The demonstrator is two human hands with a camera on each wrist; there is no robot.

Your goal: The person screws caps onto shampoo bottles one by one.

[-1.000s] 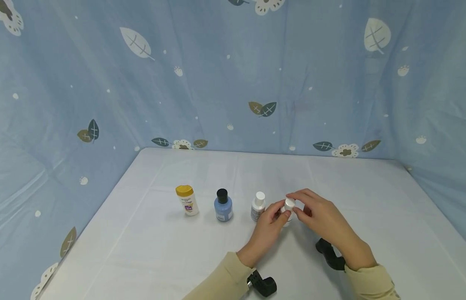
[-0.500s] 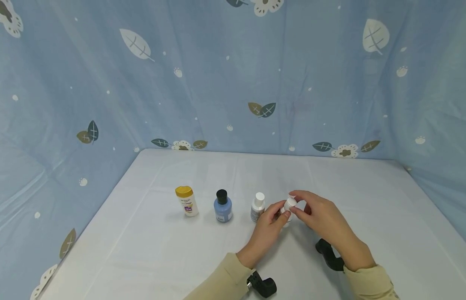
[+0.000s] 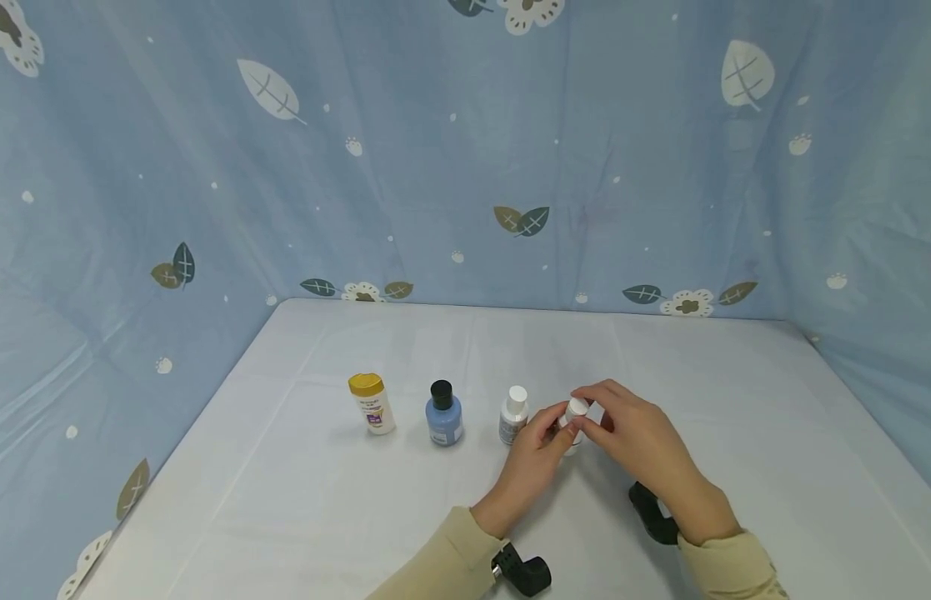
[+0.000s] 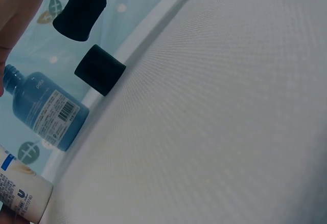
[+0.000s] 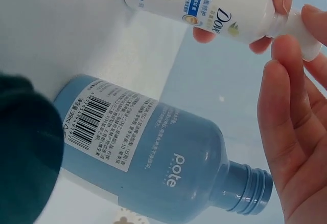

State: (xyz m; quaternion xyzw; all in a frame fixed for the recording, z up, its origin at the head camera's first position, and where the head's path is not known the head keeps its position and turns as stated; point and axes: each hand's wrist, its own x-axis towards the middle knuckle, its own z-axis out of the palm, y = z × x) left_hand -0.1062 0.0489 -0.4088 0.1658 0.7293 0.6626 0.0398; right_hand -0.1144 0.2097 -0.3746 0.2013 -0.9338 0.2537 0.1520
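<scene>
My left hand [image 3: 536, 454] grips a small white Dove bottle [image 5: 214, 9] by its body. The fingers and thumb of my right hand [image 3: 641, 433] pinch its white cap [image 3: 577, 407]. Beside my left hand stands a white-capped bottle [image 3: 513, 417]. Further left are a blue bottle [image 3: 444, 419] with a black cap and a white bottle [image 3: 373, 408] with a yellow cap. Both wrist views show a blue bottle [image 5: 148, 147] with a bare threaded neck. A black cap [image 4: 100, 70] lies near it in the left wrist view.
A white cloth covers the table [image 3: 300, 500]. Blue patterned fabric [image 3: 435, 150] hangs at the back and sides. Black wrist mounts [image 3: 521, 571] stick out from both forearms.
My right fingers have shifted round the cap, and the cap, tilted half a second ago, sits straighter now. My left hand keeps its grip on the bottle. The head view has drifted slightly.
</scene>
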